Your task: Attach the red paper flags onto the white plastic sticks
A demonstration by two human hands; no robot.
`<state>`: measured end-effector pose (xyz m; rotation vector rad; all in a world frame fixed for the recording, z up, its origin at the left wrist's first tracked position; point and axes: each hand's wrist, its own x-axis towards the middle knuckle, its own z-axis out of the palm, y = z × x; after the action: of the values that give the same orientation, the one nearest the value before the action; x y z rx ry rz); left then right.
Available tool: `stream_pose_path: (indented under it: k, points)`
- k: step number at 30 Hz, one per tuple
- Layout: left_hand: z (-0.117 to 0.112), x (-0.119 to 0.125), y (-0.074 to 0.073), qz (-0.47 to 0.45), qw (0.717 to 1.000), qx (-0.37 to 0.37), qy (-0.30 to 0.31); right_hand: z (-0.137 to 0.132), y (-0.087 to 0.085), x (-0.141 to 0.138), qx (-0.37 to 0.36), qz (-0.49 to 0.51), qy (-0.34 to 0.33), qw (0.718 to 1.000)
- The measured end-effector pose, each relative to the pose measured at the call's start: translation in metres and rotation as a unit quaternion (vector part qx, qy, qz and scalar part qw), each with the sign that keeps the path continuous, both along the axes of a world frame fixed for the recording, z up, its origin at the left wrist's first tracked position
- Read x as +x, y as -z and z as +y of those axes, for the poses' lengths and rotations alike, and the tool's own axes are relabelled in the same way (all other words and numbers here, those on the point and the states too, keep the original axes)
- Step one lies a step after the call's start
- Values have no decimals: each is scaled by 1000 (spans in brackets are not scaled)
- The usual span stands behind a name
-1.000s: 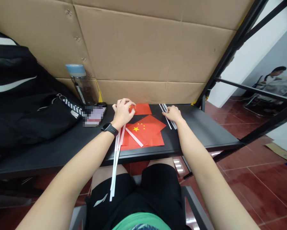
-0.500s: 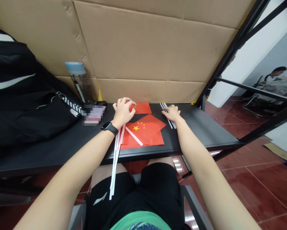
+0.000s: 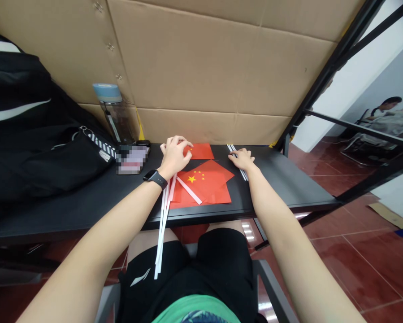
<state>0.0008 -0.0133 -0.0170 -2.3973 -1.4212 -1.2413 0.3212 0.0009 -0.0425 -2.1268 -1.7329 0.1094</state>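
Note:
My left hand (image 3: 174, 157) lies curled at the edge of a small red paper flag with yellow stars (image 3: 201, 151), its fingers hiding what they touch. Below it, overlapping red flags (image 3: 208, 184) lie on the table, one white stick (image 3: 189, 190) across them. A bundle of long white sticks (image 3: 161, 229) runs under my left wrist and hangs over the table's front edge. My right hand (image 3: 242, 159) rests on a few thin white sticks (image 3: 231, 149), which pass beneath its fingers.
The black table (image 3: 282, 179) stands against a cardboard wall (image 3: 208, 67). A black bag (image 3: 29, 134), a water bottle (image 3: 114, 112) and a blurred phone (image 3: 131, 159) sit to the left. A black metal frame stands at right, and a seated person (image 3: 386, 116) is beyond it.
The view has tipped slightly. The thin white sticks under my right hand now lie closer together. My left hand has barely moved.

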Motion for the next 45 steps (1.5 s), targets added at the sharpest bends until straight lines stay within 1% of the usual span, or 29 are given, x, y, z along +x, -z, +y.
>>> stream_pose_path:
  k: [5,13,16,18,19,21,23,25,27,29,32,35,40,43,45]
  points:
    - [0,1,0,-4,1000,-3,-2,2,1,0,-1,3,1,1000]
    - [-1,1,0,0,1000,-11,0,7,9,0,16,-4,-10,1000]
    - [-1,1,0,0,1000,-9,0,7,8,-2,25,-3,-9,1000]
    - [0,0,-1,-2,1000,-8,-1,6,5,-4,42,-6,-22,999]
    - [1,-1,-1,-1,1000,-10,1,5,3,-6,53,-8,-43,998]
    - [3,-3,-3,3,1000,-17,12,1,-1,-11,78,-12,-118,990]
    - [6,-7,-4,6,999,-23,28,-4,-4,-20,95,-6,-209,973]
    - [10,-10,-4,4,999,-23,45,-10,-5,-30,91,7,-275,957]
    - [13,-12,-4,1,998,-23,59,-16,-5,-40,71,9,-313,947]
    - [15,-13,-4,-1,997,-25,71,-20,-5,-47,53,1,-331,942]
    - [15,-13,-5,-8,995,-18,93,-23,-6,-51,38,12,-330,943]
    - [11,-11,-7,-19,994,-2,111,-23,-7,-51,42,39,-330,942]
    - [7,-10,-11,-17,994,-11,109,-21,-7,-48,31,73,-308,948]
    - [9,-12,-10,-13,994,-22,104,-23,-10,-47,29,124,-296,947]
    - [12,-15,-9,-16,993,-29,110,-25,-13,-46,50,179,-295,937]
